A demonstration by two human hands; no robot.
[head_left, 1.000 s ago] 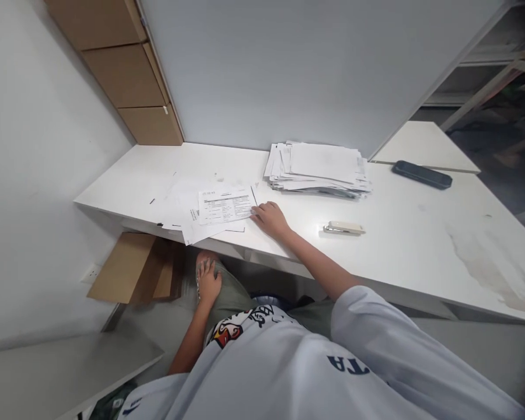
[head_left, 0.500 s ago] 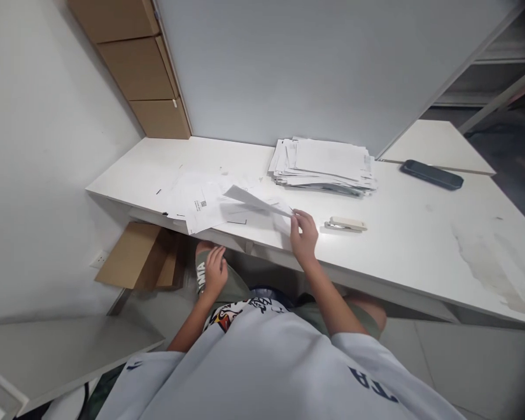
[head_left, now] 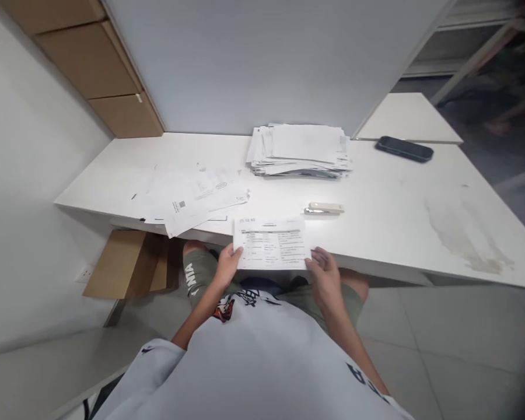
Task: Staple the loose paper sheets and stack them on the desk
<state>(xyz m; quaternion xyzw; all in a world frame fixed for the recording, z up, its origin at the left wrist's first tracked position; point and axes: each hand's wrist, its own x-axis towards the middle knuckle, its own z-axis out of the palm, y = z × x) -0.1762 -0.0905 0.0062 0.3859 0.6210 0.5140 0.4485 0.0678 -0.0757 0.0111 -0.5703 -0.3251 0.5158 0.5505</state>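
A printed sheet of paper [head_left: 271, 244] is held in front of me at the table's front edge, its text side up. My left hand [head_left: 228, 265] pinches its lower left corner, the thumb on top. At the lower right corner my right hand [head_left: 325, 273] grips the same sheet between thumb and fingers. Whether it is one sheet or a few together, I cannot tell. Just beyond it lies a cream-coloured stapler [head_left: 326, 208]. Loose printed papers [head_left: 201, 201] are spread to the left, some overhanging the front edge.
A thick stack of papers [head_left: 306, 146] rests against the back panel. To its right is a dark phone [head_left: 403, 149]. Cardboard boxes [head_left: 126, 115] are piled at the back left, and an open cardboard box [head_left: 118, 263] sits below the white table [head_left: 385, 216].
The sheet has come from above the loose papers to the front edge and now lies flatter, text showing. My left hand has risen from my lap and taken its left corner. The view has shifted.
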